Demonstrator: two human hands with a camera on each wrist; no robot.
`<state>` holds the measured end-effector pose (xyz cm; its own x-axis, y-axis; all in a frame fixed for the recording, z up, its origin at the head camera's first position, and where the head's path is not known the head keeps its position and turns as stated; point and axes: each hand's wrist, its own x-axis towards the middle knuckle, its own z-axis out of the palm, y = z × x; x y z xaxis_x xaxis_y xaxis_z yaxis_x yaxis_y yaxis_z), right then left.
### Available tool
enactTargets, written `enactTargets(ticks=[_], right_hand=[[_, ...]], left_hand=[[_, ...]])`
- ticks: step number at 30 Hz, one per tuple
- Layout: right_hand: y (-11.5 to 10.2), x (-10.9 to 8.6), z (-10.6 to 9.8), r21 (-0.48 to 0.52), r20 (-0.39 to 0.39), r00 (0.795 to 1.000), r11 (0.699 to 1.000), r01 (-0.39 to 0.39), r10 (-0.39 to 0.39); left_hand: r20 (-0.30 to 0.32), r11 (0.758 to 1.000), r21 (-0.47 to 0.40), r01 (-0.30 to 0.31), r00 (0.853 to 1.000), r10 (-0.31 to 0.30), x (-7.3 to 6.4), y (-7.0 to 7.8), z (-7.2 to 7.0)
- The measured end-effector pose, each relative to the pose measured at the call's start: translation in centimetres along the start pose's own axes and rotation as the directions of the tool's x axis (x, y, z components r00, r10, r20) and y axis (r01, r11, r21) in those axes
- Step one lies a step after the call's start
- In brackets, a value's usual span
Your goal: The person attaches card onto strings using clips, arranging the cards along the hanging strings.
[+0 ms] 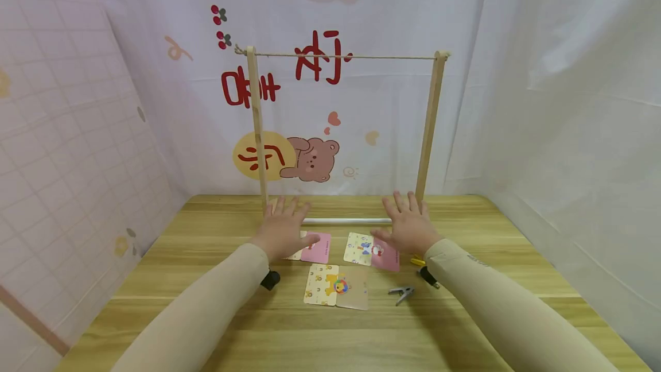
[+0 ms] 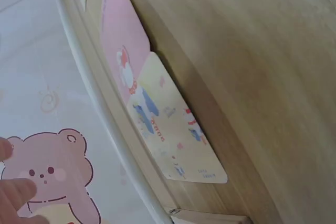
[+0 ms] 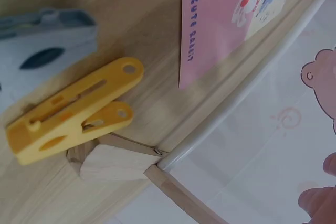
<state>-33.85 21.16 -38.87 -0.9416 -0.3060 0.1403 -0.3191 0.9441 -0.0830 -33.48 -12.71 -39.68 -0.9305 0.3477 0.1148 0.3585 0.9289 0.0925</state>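
Observation:
Both hands reach forward over the table with fingers spread and nothing held. My left hand (image 1: pixel 283 233) overlaps part of a pink and cream folded card (image 1: pixel 319 251) in the head view. My right hand (image 1: pixel 412 229) partly covers a second pink and cream card (image 1: pixel 357 250), printed with a rabbit. Nearer the camera lies a yellow-patterned and brown card (image 1: pixel 321 291), opened flat. A yellow clothespin (image 3: pixel 73 114) and a grey clothespin (image 3: pixel 50 51) lie near the right wrist; the grey one (image 1: pixel 401 291) shows whole in the head view.
Behind the cards stands a wooden frame: a left post (image 1: pixel 256 113), a right post (image 1: pixel 432 119), a string (image 1: pixel 361 57) tied across the top, and a white rod (image 1: pixel 346 221) low between them. A printed curtain (image 1: pixel 392 22) hangs behind the wooden table (image 1: pixel 310 340).

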Motion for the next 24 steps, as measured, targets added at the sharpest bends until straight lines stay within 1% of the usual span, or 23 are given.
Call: enactTargets(ticks=[3,5,7,10,11,15,16,18,21,24], right_hand=[[0.2,-0.1,-0.2,0.01,-0.01,1.0,1.0,-0.005,0.005],[0.5,-0.2,-0.4,0.009,-0.026,1.0,1.0,0.002,-0.002],[0.7,-0.2,-0.5,-0.008,-0.041,0.999,1.0,0.023,-0.024],[1.2,-0.3,-0.6,-0.031,-0.052,0.997,0.997,0.064,-0.065],[1.4,-0.3,-0.6,-0.041,-0.05,0.996,0.996,0.076,-0.078],[2.2,-0.5,-0.5,-0.024,-0.019,0.996,0.996,0.087,-0.087],[2.4,-0.5,-0.5,-0.019,-0.011,0.996,0.996,0.091,-0.091],[2.9,-0.7,-0.4,-0.011,0.008,0.996,0.996,0.093,-0.093],[3.7,-1.1,-0.5,-0.016,0.039,0.993,0.994,0.11,-0.109],[4.3,-1.7,-0.7,0.006,0.087,0.989,0.993,0.116,-0.116]], left_hand=[[-0.026,1.0,0.013,-0.016,1.0,0.016,0.0,-0.2,-0.4],[-0.038,1.0,0.016,-0.016,0.999,0.017,-0.1,-0.3,-0.7],[-0.038,1.0,0.005,-0.005,0.999,0.005,-0.4,-0.4,-1.0],[-0.016,0.999,-0.001,0.032,0.999,-0.032,-0.8,-0.4,-1.2],[-0.005,0.999,0.002,0.042,0.999,-0.042,-0.9,-0.5,-1.2],[0.053,0.997,0.013,0.072,0.996,-0.072,-1.4,-0.7,-0.7],[0.074,0.997,0.02,0.073,0.994,-0.074,-1.4,-0.8,-0.6],[0.125,0.997,-0.007,0.077,0.989,-0.075,-1.5,-1.0,-0.2],[0.206,0.996,-0.067,0.051,0.978,-0.036,-1.6,-1.1,0.2],[0.263,0.992,-0.122,0.001,0.964,0.031,-1.7,-1.2,0.8]])
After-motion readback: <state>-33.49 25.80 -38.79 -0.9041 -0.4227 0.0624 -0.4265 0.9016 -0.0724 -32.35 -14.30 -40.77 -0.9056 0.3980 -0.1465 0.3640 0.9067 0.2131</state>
